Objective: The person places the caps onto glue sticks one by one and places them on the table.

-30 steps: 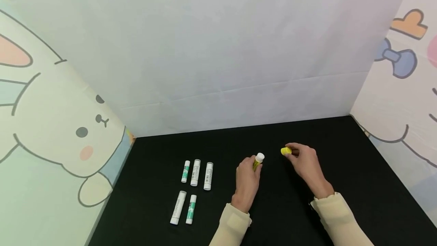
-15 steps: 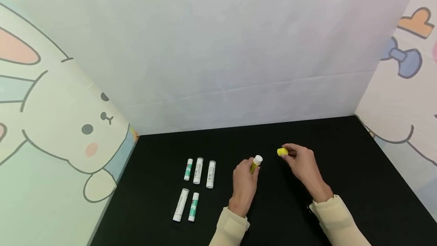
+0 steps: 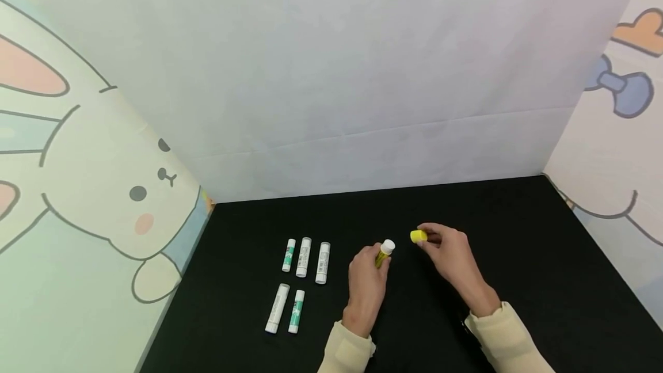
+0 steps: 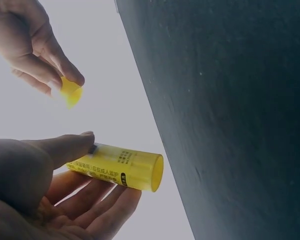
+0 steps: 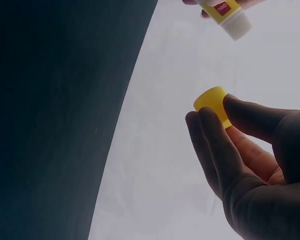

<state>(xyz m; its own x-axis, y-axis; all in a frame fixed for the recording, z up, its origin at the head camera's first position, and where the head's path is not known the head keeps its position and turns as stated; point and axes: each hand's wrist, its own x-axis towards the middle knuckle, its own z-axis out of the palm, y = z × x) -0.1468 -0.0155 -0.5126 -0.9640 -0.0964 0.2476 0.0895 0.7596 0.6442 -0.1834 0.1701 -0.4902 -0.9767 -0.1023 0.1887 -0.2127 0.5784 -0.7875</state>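
Note:
My left hand (image 3: 366, 281) grips a yellow glue stick (image 4: 117, 165) around its barrel, thumb on one side and fingers on the other. The glue stick's white end (image 5: 236, 25) is uncovered and points up and to the right in the head view. To its right, my right hand (image 3: 448, 255) pinches a yellow cap (image 5: 213, 104) between thumb and fingertips. A short gap separates the cap from the glue stick's white end. Both hands are above the black tabletop (image 3: 497, 217).
Left of my hands lie several glue sticks: a small green-and-white one (image 3: 288, 255) and two white ones, (image 3: 304, 258) in the back row, then a white one (image 3: 277, 308) and a green one (image 3: 296, 312) nearer. A pale wall (image 3: 362, 73) rises behind the tabletop.
My right hand has moved left with the yellow cap, narrowing the gap to the glue stick. The left hand still grips the glue stick, nearly in place. The head view has shifted slightly.

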